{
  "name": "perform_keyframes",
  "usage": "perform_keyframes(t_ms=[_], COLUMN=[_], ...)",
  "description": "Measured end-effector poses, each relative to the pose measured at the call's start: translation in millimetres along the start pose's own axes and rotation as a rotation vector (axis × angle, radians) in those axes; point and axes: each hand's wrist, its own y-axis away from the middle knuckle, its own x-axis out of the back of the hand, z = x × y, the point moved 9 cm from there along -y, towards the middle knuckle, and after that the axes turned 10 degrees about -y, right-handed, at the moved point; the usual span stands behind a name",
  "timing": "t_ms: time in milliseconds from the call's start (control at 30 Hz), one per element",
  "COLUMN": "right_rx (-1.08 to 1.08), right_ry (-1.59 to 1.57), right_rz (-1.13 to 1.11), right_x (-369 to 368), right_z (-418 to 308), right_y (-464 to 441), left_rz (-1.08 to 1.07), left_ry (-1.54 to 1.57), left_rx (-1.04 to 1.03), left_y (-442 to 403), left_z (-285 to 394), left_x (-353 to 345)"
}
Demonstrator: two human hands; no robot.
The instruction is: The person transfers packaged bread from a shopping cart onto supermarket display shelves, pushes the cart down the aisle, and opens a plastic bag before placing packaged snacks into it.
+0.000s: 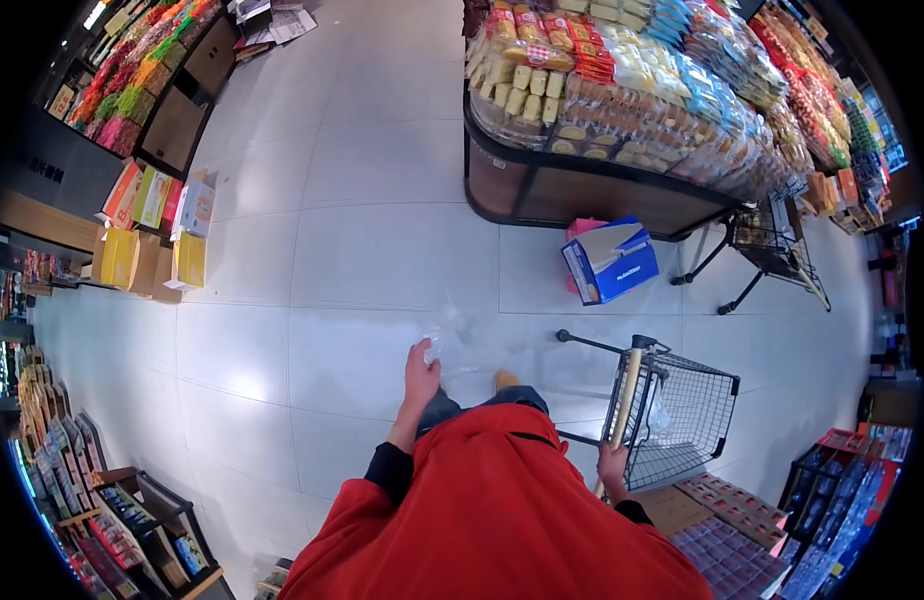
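My left hand is held out in front of my body, its fingers closed on a thin clear plastic bag. The bag is see-through, so its outline against the pale floor is faint. At my right side, my right hand is wrapped round the light-coloured handle of a shopping cart with a dark wire basket. Inside the cart lies a clear plastic bag, its contents too unclear to name.
A curved display counter ahead holds packaged baked goods. A blue box stands on the floor before it, near a second cart. Open cardboard boxes stand at left. Stacked cartons are close on my right; shelves line both sides.
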Motion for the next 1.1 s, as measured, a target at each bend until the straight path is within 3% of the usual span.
perform_keyframes(t_ms=[267,433,600,767,833,967,1100], right_rx=[-0.035,0.032,0.004,-0.055,-0.114,-0.078,-0.128], right_ry=[0.018,0.046,-0.038,-0.082,-0.098,-0.088,-0.184], right_rz=[0.054,0.111,0.112,0.179,0.149,0.264,0.201], right_x=[-104.9,-167.1,-233.7,-288.0,-296.0,-334.8,-374.6], right_z=[-56.5,-107.9,-146.2,-219.0,-262.9,-271.7,-306.4], right_y=[61.4,97.1,121.1,141.1,156.2,144.0,129.6], left_rz=[-0.209,-0.047,-0.109,-0.124,-0.15,-0.14,-0.115], left_ry=[0.095,0.118,0.146,0.059,0.018,-0.024,-0.02], left_rx=[0.078,-0.027,-0.068,-0.305,-0.291,-0.269,-0.23], left_y=[-64.0,-132.4,-223.1,-309.0,-333.5,-404.6,-457.3], left_z=[-91.3,-75.6,-44.1,-40.9,-47.1,-76.7,-97.5], left_x=[85.9,135.8,156.3,175.4,196.4,228.4,246.6])
